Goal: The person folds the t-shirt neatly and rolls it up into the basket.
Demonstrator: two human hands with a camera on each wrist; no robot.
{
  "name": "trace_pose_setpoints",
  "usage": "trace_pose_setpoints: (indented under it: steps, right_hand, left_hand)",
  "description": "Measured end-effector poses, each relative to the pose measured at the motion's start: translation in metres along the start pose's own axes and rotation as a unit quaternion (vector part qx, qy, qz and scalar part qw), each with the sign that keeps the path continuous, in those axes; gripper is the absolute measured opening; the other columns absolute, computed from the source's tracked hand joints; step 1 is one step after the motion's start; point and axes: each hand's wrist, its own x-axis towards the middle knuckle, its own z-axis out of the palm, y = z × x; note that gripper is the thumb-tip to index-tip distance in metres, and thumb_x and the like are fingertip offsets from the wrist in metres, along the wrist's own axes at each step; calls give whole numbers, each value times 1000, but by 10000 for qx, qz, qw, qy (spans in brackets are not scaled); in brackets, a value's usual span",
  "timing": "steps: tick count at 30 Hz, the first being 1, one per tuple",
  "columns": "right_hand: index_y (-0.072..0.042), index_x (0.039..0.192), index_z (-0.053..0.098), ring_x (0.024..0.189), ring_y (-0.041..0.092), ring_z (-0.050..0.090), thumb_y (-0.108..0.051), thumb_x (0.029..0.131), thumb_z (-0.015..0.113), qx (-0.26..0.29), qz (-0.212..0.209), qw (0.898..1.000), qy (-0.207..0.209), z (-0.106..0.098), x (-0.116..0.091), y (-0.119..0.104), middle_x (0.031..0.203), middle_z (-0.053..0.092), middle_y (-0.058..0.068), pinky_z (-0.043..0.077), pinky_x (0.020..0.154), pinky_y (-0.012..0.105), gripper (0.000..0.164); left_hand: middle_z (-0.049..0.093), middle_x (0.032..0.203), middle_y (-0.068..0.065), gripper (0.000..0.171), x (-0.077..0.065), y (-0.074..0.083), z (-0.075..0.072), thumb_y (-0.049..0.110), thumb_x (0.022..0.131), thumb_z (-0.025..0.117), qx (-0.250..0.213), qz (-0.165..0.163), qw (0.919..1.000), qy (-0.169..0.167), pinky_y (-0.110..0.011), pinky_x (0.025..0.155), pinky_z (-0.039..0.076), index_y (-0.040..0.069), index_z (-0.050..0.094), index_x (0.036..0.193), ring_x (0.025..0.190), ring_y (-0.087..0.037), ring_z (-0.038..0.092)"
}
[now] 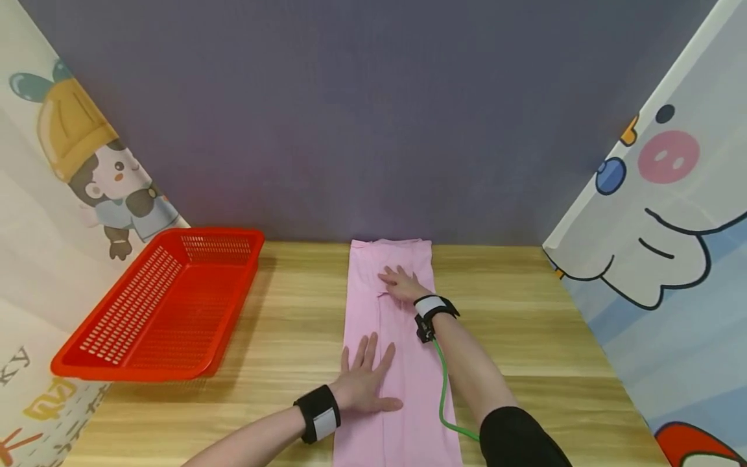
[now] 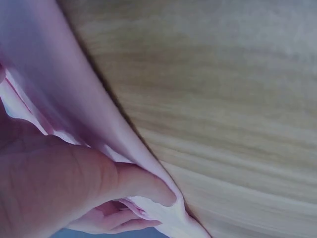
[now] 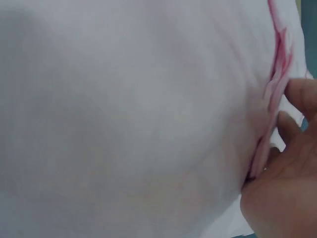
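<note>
A pink cloth (image 1: 364, 324), folded into a long narrow strip, lies lengthwise down the middle of the wooden table. My left hand (image 1: 364, 386) rests on its nearer part with the fingers spread. Farther up, my right hand (image 1: 403, 285) touches the cloth near its far end, fingers apart. The left wrist view has the thumb (image 2: 143, 184) against pink fabric (image 2: 94, 99) beside the cloth's edge. In the right wrist view, fingers (image 3: 302, 96) lie by a creased fold (image 3: 277, 74), and pale fabric fills most of the picture.
A red plastic basket (image 1: 233, 305) with perforated sides stands on the left of the wooden table (image 1: 508, 324). A grey wall (image 1: 373, 117) rises behind. Printed curtains (image 1: 677, 214) flank both sides. A green cable (image 1: 443, 395) runs from the right wristband (image 1: 432, 311).
</note>
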Motion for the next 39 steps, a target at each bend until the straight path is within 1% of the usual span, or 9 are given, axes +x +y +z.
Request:
trace_pose_setpoints:
  steps: [5, 9, 12, 16, 21, 25, 30, 35, 39]
  right_hand:
    - [-16, 133, 42, 137, 35, 10, -23, 94, 39, -56, -298, 9983, 489, 1, -16, 5, 146, 27, 9, 0, 105, 61, 40]
    - [-11, 124, 53, 133, 40, 21, -15, 92, 43, -208, -772, 9890, 1241, 4, -37, 11, 140, 38, 14, 9, 103, 63, 34]
    - [-4, 111, 61, 121, 40, 40, -6, 85, 51, -292, -1222, 9730, 1935, 11, -57, 15, 124, 52, 19, 24, 101, 57, 28]
    - [-5, 97, 65, 93, 30, 49, -6, 80, 60, -462, -1252, 9607, 2435, 21, -83, 18, 95, 56, 13, 37, 86, 41, 18]
    - [-16, 87, 66, 80, 17, 42, -21, 77, 67, -1005, -994, 9652, 2202, 29, -111, 20, 79, 49, -3, 34, 72, 30, 11]
    - [-21, 83, 64, 78, 14, 42, -27, 76, 68, -1717, -1169, 9576, 1997, 33, -131, 19, 74, 51, -8, 34, 71, 29, 11]
    - [-24, 76, 62, 73, 10, 44, -29, 76, 66, -2286, -1482, 9472, 1691, 36, -156, 10, 72, 55, -12, 36, 69, 29, 6]
    - [-25, 65, 55, 57, 2, 40, -36, 76, 66, -1988, -1487, 9637, 980, 35, -177, 0, 60, 49, -16, 33, 56, 20, 19]
    - [-26, 58, 48, 48, -2, 36, -45, 75, 64, -1755, -1384, 9740, 361, 35, -191, -7, 52, 40, -18, 28, 46, 17, 30]
  left_hand:
    - [0, 149, -20, 96, 2, 1, -4, 69, 73, 49, -189, -37, 9998, -23, -65, 101, 6, 18, 7, 144, 137, -38, 2]
    - [15, 147, -19, 79, 7, -7, -12, 58, 85, 41, -273, 77, 9994, 176, -61, 102, 18, 10, 16, 143, 135, -37, 18]
    - [27, 144, -17, 60, 7, -18, -15, 39, 92, 37, -37, 317, 9987, 400, -52, 101, 30, 4, 24, 140, 132, -32, 30]
    - [34, 142, -13, 51, 4, -30, -10, 24, 91, 40, 498, 560, 9950, 664, -48, 97, 37, 5, 31, 137, 129, -26, 37]
    - [30, 145, -7, 52, 3, -37, -5, 25, 90, 42, 730, 630, 9926, 744, -50, 97, 34, 10, 30, 138, 130, -24, 34]
    - [32, 144, -7, 51, 2, -38, -6, 24, 90, 43, 807, 712, 9901, 896, -49, 97, 34, 10, 31, 138, 129, -25, 35]
    - [49, 124, -6, 39, 1, -39, -2, 22, 88, 50, 1035, 1003, 9756, 1655, -40, 90, 41, 10, 46, 124, 112, -24, 46]
    - [52, 94, 5, 16, 1, -40, 6, 17, 84, 55, 1307, 1487, 9519, 2338, -24, 73, 42, 17, 55, 100, 84, -11, 49]
    - [53, 82, 9, 9, -2, -40, 4, 13, 81, 58, 1196, 2060, 9469, 2158, -18, 65, 43, 19, 60, 88, 73, -5, 52]
